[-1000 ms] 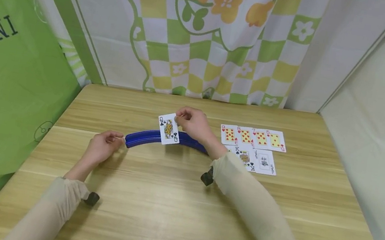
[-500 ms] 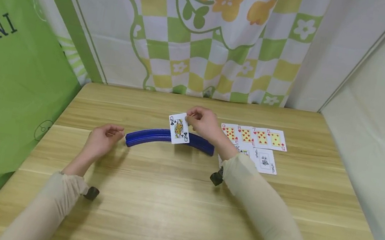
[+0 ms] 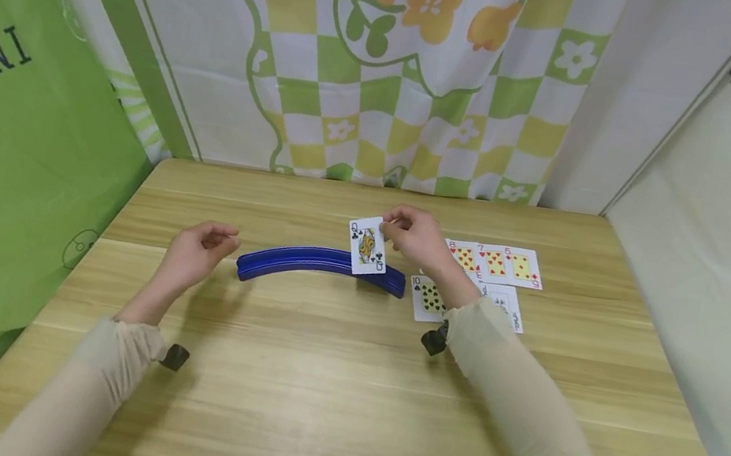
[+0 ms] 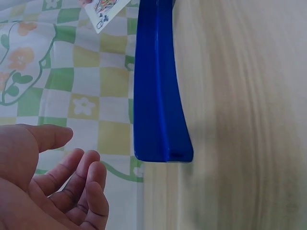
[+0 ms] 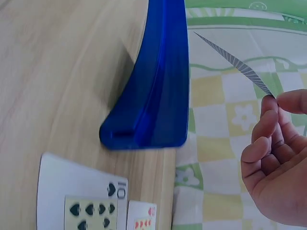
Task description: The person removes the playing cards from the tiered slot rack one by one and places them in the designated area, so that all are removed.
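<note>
In the head view my right hand (image 3: 422, 242) pinches the queen of clubs playing card (image 3: 368, 246) by its upper right corner. The card hangs in front of the right part of a curved blue card holder (image 3: 300, 255). Seen from the right wrist, the queen card (image 5: 237, 62) is almost edge-on, between thumb and index finger, apart from the holder (image 5: 163, 96). My left hand (image 3: 192, 255) is beside the holder's left end, holding nothing. Its fingers are loosely curled in the left wrist view, with a gap to the blue holder (image 4: 160, 105).
To the right, face-up cards lie in two rows on the wooden table (image 3: 310, 395): the back row has red cards such as the five of diamonds (image 3: 521, 268); the front row includes the ten of spades (image 3: 428, 298). My right forearm covers part of them. A patterned curtain (image 3: 411, 123) hangs behind.
My right hand has carried the queen of clubs rightward along the holder. The left hand has drawn slightly back and up from the holder's left end. The holder stays put.
</note>
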`<state>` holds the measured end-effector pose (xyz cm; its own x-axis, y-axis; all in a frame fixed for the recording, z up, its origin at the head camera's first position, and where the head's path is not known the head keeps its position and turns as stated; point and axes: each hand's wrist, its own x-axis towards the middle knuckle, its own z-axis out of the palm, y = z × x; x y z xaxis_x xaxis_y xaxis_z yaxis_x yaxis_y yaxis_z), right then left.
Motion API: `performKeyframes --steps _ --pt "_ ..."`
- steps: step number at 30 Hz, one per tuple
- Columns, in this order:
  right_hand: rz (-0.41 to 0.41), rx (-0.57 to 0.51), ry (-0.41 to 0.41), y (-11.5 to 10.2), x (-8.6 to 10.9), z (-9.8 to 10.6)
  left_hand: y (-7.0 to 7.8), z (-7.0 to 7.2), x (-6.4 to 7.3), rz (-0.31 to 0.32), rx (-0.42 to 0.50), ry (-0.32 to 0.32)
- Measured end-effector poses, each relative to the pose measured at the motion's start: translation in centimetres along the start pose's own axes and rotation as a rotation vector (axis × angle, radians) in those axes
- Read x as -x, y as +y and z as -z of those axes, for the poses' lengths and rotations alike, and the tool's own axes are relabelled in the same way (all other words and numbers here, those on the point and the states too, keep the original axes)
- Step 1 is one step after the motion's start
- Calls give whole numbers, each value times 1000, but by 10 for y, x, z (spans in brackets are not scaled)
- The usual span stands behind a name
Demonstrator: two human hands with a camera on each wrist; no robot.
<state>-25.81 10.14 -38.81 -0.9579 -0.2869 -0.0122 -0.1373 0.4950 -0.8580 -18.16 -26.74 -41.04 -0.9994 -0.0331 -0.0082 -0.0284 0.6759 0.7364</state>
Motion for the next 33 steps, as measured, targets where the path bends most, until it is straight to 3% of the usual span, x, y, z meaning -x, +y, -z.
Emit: performKeyframes --steps 19,33 --pt "-45 19 26 26 13 37 17 4 -8 -9 1 -9" --pt "-83 62 93 45 25 63 25 5 -14 -19 -4 -10"
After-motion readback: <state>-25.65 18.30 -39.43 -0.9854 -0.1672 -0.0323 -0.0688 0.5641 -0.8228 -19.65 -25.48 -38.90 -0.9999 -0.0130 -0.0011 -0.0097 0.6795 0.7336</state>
